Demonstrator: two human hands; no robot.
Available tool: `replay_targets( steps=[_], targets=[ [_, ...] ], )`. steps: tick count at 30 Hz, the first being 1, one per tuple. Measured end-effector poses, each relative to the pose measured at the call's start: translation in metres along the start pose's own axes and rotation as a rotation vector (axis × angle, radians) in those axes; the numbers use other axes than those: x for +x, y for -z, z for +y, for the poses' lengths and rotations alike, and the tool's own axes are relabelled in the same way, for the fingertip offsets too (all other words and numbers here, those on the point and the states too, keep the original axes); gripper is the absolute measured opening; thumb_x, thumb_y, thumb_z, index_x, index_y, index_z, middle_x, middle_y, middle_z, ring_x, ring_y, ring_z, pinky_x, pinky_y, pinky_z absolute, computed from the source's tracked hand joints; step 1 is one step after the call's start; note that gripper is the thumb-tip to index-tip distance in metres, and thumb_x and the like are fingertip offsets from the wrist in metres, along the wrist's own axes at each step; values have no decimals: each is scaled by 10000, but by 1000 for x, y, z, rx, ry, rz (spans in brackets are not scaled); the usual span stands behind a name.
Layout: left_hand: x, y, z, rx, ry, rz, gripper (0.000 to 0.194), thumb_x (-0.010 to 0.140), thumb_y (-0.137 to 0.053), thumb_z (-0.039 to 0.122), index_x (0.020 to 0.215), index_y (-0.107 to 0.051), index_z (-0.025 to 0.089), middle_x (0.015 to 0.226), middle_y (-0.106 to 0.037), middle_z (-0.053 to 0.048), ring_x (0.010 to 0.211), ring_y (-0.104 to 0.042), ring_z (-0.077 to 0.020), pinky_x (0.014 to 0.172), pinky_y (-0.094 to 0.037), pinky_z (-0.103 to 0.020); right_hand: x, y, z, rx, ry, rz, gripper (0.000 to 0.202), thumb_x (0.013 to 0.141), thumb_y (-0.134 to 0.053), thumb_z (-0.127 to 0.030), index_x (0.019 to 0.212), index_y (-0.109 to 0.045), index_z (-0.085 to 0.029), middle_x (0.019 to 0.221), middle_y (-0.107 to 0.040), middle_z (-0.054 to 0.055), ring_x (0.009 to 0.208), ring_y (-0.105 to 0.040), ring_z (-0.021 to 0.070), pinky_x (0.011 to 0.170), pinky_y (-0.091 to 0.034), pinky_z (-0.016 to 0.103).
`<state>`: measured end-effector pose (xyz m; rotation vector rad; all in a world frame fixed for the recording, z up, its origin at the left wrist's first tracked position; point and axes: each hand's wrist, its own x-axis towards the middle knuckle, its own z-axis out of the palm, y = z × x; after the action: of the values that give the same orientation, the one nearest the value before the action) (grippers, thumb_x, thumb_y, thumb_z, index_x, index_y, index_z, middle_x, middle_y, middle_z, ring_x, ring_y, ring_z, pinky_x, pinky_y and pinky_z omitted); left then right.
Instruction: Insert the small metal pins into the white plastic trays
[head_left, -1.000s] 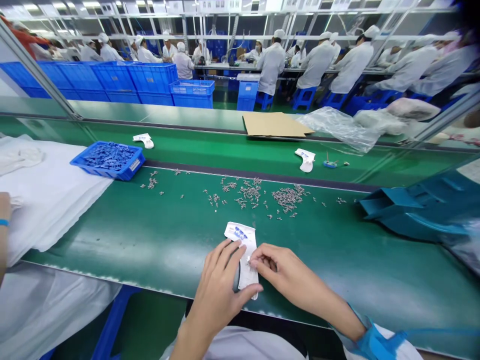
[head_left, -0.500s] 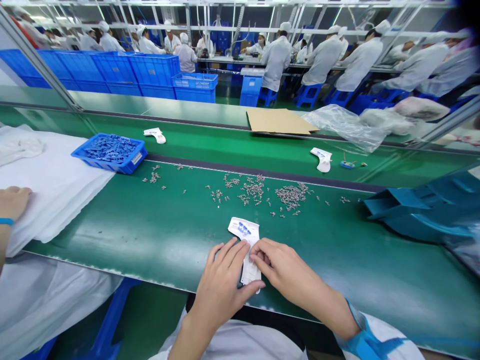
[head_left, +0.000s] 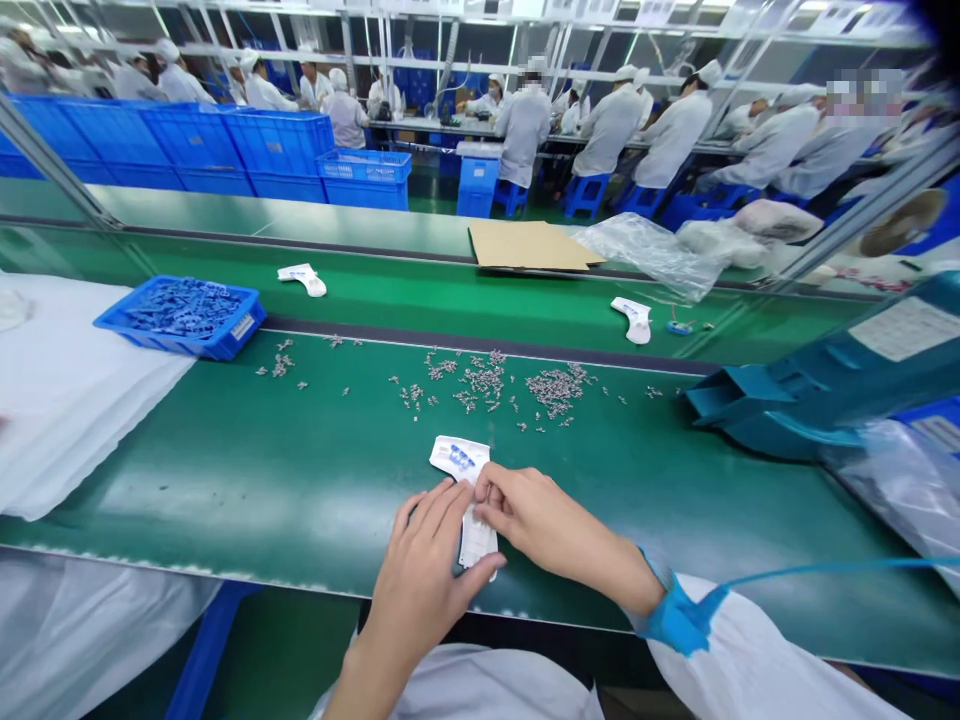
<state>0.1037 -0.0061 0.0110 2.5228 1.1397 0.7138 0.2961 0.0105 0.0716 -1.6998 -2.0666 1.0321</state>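
Note:
A white pistol-shaped plastic housing half (head_left: 480,540) lies on the green work surface in front of me, with blue parts (head_left: 461,458) in its wider upper end. My left hand (head_left: 427,555) holds it down, fingers along its left side and thumb across its lower end. At the housing's right edge, my right hand (head_left: 529,510) has its thumb and fingertips pinched together over the middle. Whatever is between those fingertips is hidden. Small metal pieces (head_left: 555,390) lie scattered in loose heaps beyond my hands.
A blue bin (head_left: 232,340) of small blue parts stands at the left beside white cloth (head_left: 67,400). Two white housings (head_left: 302,280) (head_left: 634,320) lie on the far green strip. Teal plastic trays (head_left: 787,410) sit at right; cardboard (head_left: 529,245) is behind. A blue cord (head_left: 810,570) runs from my right wrist.
The view has turned slightly to the right, so things appear shifted left. Both hands stay at the housing, with the right fingertips still pinched. The other person's hand at left has nearly left view.

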Motion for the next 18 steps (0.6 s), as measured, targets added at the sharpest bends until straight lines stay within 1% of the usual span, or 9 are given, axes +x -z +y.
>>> replay_targets(
  steps=[1, 3, 5, 6, 9, 11, 13, 14, 18],
  targets=[
    [0, 0, 0, 6, 4, 6, 610, 911, -653, 424, 1418, -405, 191, 1403, -570, -125, 1320, -512, -302, 1044, -431, -489, 0, 5, 9, 16, 10, 40, 56, 959, -540, -242, 943, -594, -235, 795, -674, -2, 732, -621, 179, 623, -391, 261],
    [0, -1, 0, 18, 10, 15, 624, 902, -665, 425, 1416, -404, 185, 1403, -570, -123, 1312, -515, -306, 1037, -435, -490, 1, 17, 33, -30, -5, 220, 142, 973, -500, -268, 1031, -623, -230, 919, -689, 33, 806, -637, 196, 693, -437, 291],
    [0, -2, 1, 19, 10, 21, 639, 892, -675, 443, 1412, -407, 184, 1403, -568, -124, 1306, -515, -310, 1036, -436, -491, 3, 28, 61, -173, -61, 430, 232, 964, -485, -273, 1141, -621, -210, 1066, -663, 81, 837, -639, 214, 735, -458, 330],
    [0, -2, 2, 14, 12, 22, 644, 889, -676, 454, 1411, -409, 187, 1403, -567, -125, 1304, -515, -310, 1038, -436, -490, 4, 32, 73, -242, -82, 461, 261, 957, -490, -281, 1172, -619, -206, 1096, -647, 92, 814, -642, 215, 732, -465, 342],
    [0, 0, 3, -11, 33, 33, 642, 891, -664, 484, 1411, -413, 202, 1400, -562, -129, 1285, -527, -305, 1035, -441, -480, 8, 34, 98, -357, -82, 427, 249, 953, -494, -297, 1130, -645, -209, 1088, -631, 94, 797, -648, 223, 710, -480, 351],
    [-1, 1, 3, -25, 44, 41, 602, 909, -640, 479, 1402, -423, 209, 1393, -561, -125, 1271, -534, -296, 1030, -449, -471, 10, 31, 102, -378, -67, 401, 222, 969, -460, -289, 1042, -655, -212, 1057, -631, 89, 834, -645, 233, 705, -485, 349],
    [-2, 2, 4, -43, 50, 45, 532, 936, -611, 438, 1384, -438, 209, 1374, -569, -115, 1265, -535, -282, 1027, -456, -458, 11, 29, 100, -389, -60, 391, 224, 979, -430, -276, 987, -644, -212, 1039, -630, 87, 857, -641, 238, 701, -485, 349],
    [-2, 3, 4, -53, 54, 47, 499, 947, -599, 409, 1376, -443, 208, 1362, -575, -111, 1264, -533, -275, 1027, -459, -451, 11, 28, 98, -390, -52, 388, 221, 977, -425, -270, 1001, -636, -210, 1043, -628, 87, 862, -640, 237, 704, -488, 350],
    [-2, 4, 4, -85, 66, 51, 408, 963, -575, 318, 1343, -470, 214, 1312, -600, -96, 1250, -537, -264, 1021, -466, -434, 9, 26, 93, -353, 5, 358, 273, 950, -461, -260, 1186, -590, -212, 1099, -623, 88, 853, -643, 217, 743, -501, 349]
  ],
)
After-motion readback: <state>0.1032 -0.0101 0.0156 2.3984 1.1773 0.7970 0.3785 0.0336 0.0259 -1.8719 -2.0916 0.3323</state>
